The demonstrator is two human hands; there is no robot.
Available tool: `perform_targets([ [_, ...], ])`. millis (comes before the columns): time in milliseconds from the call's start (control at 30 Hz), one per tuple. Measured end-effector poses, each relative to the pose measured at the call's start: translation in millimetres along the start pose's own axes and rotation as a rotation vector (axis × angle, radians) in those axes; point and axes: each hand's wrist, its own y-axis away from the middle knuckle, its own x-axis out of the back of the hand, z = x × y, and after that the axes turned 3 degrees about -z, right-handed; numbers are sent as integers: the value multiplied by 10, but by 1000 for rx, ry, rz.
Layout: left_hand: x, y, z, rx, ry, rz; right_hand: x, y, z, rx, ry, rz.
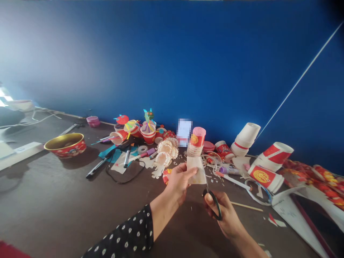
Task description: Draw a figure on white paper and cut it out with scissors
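Observation:
My left hand (177, 180) pinches a piece of white paper (198, 171) along its left side, thumb on top. A pair of scissors with black handles (217, 209) is in my right hand (224, 213), with fingers through the loops. Its blades lie against the paper's right edge; how far apart they are is hard to see. Just behind the paper stands a stack of paper cups (199, 138) with a pink top. Small paper scraps (215, 180) are scattered to the right of the paper, and a red and yellow piece (166, 175) lies behind my left hand.
A red bowl with a gold inside (66, 145) stands at left. Markers (100, 165), cup figures (148, 130) and frilled paper pieces (168, 152) crowd the middle. White cups (245, 138), tipped red cups (266, 175), a wooden stick (247, 206) and a phone (319, 218) are at right.

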Motion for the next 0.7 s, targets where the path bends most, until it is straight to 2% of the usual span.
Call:
perform_targets([
  [267, -32, 26, 20, 6, 11, 19, -27, -4, -13, 51, -14, -59],
  [700, -7, 9, 1, -12, 32, -7, -63, 0, -29, 45, -20, -30],
])
